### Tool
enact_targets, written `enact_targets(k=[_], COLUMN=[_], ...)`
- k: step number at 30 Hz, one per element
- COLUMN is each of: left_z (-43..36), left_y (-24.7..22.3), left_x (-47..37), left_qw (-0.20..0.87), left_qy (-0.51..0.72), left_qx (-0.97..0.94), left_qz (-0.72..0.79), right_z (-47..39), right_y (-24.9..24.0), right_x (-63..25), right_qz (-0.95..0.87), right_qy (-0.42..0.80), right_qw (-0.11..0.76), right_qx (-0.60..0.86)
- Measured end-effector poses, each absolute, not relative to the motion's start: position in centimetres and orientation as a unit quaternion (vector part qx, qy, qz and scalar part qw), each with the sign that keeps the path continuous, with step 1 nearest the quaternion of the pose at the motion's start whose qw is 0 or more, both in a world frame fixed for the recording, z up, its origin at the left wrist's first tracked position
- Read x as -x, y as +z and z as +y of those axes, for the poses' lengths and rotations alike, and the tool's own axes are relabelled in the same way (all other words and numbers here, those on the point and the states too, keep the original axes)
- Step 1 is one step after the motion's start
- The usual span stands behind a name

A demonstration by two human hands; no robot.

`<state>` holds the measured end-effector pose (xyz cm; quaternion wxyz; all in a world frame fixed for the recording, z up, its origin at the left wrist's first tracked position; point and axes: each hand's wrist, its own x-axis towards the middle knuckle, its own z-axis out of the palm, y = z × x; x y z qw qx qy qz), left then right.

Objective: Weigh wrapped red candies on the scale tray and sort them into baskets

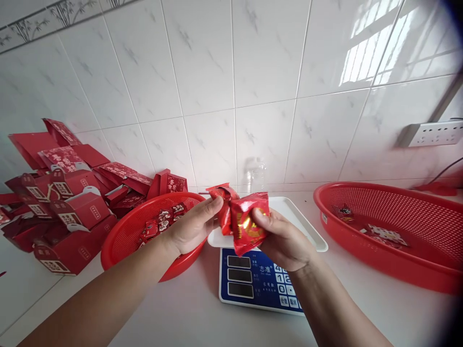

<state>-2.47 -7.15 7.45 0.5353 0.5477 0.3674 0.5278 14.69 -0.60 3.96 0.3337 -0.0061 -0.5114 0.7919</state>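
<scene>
Both hands are raised over a blue and white digital scale point(246, 299) with a white tray point(304, 225). My left hand point(193, 224) is closed on a shiny red packet point(224, 212), its thumb on the upper part. My right hand point(284, 236) pinches a larger red packet with gold print point(249, 224), thumb on its front. The two packets touch or overlap, and the fingers behind them are mostly hidden. Left of the scale, a round red basket point(121, 236) holds small dark red wrapped pieces point(164, 220), partly behind my left forearm.
Red gift boxes point(77, 207) are piled at the left. A large red basket point(383, 258) with a few packets stands at the right. A clear bottle point(257, 176) is by the tiled wall, and a power strip point(434, 134) is mounted at the right.
</scene>
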Motion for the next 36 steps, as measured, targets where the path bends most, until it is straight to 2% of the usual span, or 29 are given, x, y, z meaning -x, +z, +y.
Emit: enact_targets(k=[3, 7, 11, 14, 17, 27, 36], left_z=[-7.6, -7.5, -7.5, -7.8, -8.5, -10.8, -10.8], left_y=[7.8, 8.2, 7.7, 7.0, 6.8, 7.2, 6.1], left_x=[2.2, 1.5, 1.5, 1.4, 0.4, -1.3, -1.2], left_qw=[0.539, 0.496, 0.339, 0.207, 0.143, 0.305, 0.247], left_qy=[0.536, 0.625, 0.701, 0.69, 0.666, 0.626, 0.665], left_qx=[-0.555, -0.501, -0.48, -0.504, -0.533, -0.588, -0.565], left_qz=[0.337, 0.335, 0.405, 0.477, 0.502, 0.412, 0.42], right_z=[-0.4, -0.6, -0.6, -0.6, -0.9, -1.3, -2.3], right_y=[4.0, 4.1, 4.7, 5.2, 5.3, 6.2, 6.5], right_x=[-14.8, -15.0, -16.1, -17.1, -17.5, -17.7, -18.0], right_qz=[-0.482, -0.524, -0.57, -0.595, -0.631, -0.602, -0.6], right_qy=[0.808, 0.773, 0.716, 0.678, 0.657, 0.639, 0.625], right_qw=[0.34, 0.357, 0.402, 0.43, 0.412, 0.478, 0.498], right_qx=[-0.004, 0.022, 0.037, 0.027, 0.019, 0.013, 0.021])
